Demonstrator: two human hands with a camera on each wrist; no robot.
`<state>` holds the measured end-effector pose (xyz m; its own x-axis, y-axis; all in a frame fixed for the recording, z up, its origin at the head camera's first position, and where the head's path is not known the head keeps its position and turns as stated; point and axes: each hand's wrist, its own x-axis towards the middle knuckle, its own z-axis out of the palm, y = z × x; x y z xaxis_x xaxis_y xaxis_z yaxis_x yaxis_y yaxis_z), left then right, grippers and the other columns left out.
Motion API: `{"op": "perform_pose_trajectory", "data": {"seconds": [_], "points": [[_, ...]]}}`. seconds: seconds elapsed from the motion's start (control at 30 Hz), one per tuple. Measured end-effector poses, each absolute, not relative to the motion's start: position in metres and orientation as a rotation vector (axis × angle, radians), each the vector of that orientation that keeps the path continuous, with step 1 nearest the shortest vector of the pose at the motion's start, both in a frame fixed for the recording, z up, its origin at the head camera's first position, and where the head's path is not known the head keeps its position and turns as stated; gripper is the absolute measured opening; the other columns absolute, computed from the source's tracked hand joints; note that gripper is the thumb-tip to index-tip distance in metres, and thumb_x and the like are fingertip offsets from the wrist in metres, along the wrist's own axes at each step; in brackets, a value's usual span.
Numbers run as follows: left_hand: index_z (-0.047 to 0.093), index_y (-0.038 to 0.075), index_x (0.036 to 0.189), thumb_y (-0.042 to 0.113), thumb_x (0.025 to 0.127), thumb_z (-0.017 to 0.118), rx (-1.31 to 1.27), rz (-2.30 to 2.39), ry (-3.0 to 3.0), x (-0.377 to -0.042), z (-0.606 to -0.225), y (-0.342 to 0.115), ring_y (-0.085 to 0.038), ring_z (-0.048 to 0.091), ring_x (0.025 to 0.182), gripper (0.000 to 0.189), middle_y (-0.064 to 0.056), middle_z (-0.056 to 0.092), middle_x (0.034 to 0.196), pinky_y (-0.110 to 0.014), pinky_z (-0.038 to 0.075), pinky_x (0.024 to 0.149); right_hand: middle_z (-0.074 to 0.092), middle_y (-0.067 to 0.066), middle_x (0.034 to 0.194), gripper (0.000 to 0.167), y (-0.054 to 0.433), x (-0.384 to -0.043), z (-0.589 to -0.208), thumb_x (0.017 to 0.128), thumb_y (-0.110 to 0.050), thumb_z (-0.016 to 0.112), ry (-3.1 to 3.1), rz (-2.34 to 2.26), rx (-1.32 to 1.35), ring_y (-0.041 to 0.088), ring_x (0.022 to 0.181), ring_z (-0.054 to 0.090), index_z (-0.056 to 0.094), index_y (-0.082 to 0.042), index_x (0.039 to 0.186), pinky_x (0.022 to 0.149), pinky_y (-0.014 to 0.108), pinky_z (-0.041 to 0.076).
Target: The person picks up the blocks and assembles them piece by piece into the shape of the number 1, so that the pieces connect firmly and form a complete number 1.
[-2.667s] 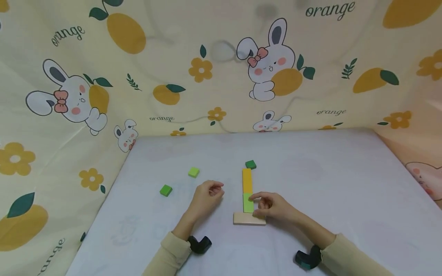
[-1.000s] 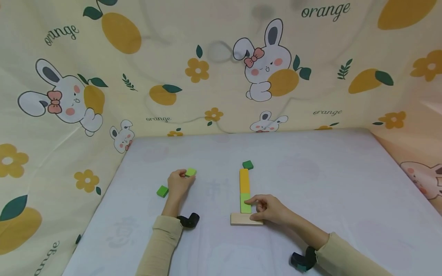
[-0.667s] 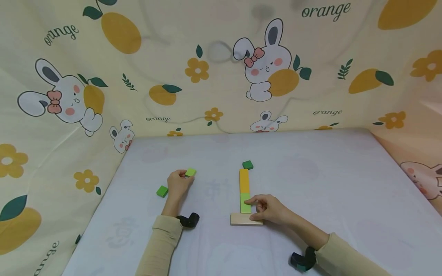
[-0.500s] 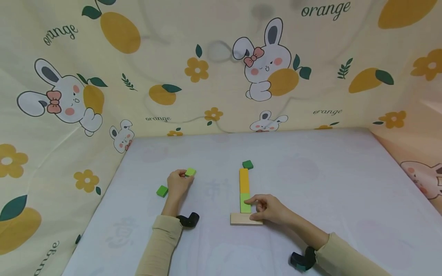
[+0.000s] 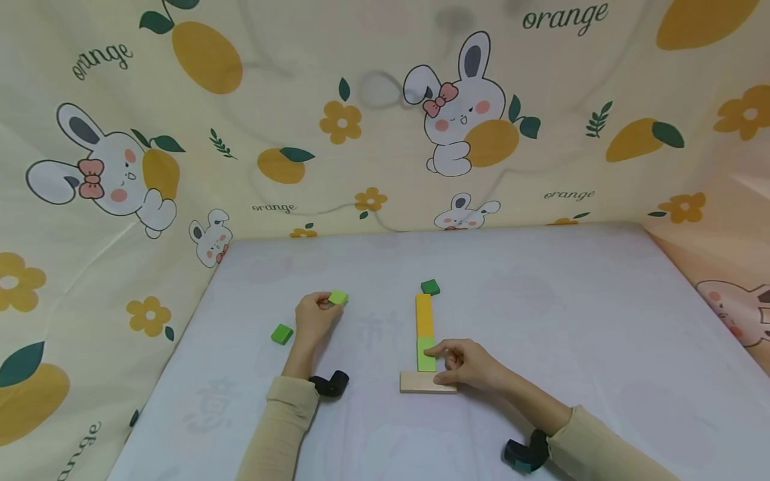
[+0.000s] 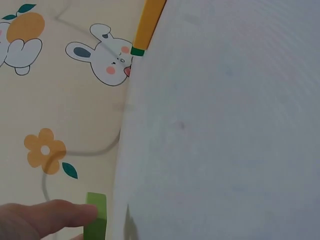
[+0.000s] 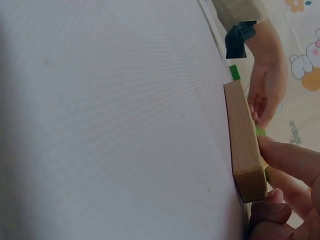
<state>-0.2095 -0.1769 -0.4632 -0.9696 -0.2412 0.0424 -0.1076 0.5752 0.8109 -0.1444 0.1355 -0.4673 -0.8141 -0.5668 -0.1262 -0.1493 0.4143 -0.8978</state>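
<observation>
Pinching light-green block (image 5: 338,298) in left hand (image 5: 313,321), toward worktop's (image 5: 571,300) far-left corner, and, with right hand's (image 5: 472,364) thumb and index parted, touching wooden block (image 5: 418,382) and green strip (image 5: 425,363), hard to tell if gripping, so pinch squarely and press lightly to avoid skewing.

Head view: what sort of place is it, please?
Probably an indoor recording corner: rabbit-print cloth stands as a backdrop behind a white tabletop, and a black wrist device, perhaps a camera, is worn.
</observation>
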Motion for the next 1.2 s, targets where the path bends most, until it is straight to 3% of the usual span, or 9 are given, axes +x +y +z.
{"op": "perform_pose_trajectory", "data": {"seconds": [0.3, 0.63, 1.2], "points": [[0.068, -0.008, 0.108, 0.007, 0.078, 0.073, 0.238, -1.366, -2.64, -0.212, -0.454, -0.166, -0.027, 0.065, 0.086, 0.034, -0.023, 0.069, 0.095, -0.022, 0.049, 0.071, 0.038, -0.006, 0.062, 0.044, 0.134, -0.143, -0.463, 0.079, -0.009, 0.077, 2.243, -1.397, -0.619, 0.001, 0.058, 0.036, 0.063, 0.007, 0.118, 0.053, 0.016, 0.029], [0.068, -0.006, 0.109, 0.007, 0.077, 0.074, 0.192, -1.379, -2.653, -0.217, -0.452, -0.154, -0.025, 0.064, 0.087, 0.035, -0.021, 0.068, 0.097, -0.022, 0.049, 0.073, 0.037, -0.005, 0.061, 0.044, 0.134, -0.142, -0.459, 0.079, -0.008, 0.076, 2.242, -1.396, -0.603, 0.002, 0.059, 0.035, 0.063, 0.006, 0.118, 0.054, 0.017, 0.029], [0.067, -0.006, 0.112, 0.006, 0.078, 0.074, 0.08, -1.448, -2.676, -0.222, -0.446, -0.132, -0.029, 0.065, 0.092, 0.037, -0.023, 0.064, 0.105, -0.034, 0.055, 0.081, 0.038, -0.006, 0.061, 0.043, 0.134, -0.143, -0.462, 0.079, -0.01, 0.077, 2.267, -1.355, -0.606, 0.001, 0.058, 0.036, 0.064, 0.005, 0.117, 0.055, 0.016, 0.03]]}}
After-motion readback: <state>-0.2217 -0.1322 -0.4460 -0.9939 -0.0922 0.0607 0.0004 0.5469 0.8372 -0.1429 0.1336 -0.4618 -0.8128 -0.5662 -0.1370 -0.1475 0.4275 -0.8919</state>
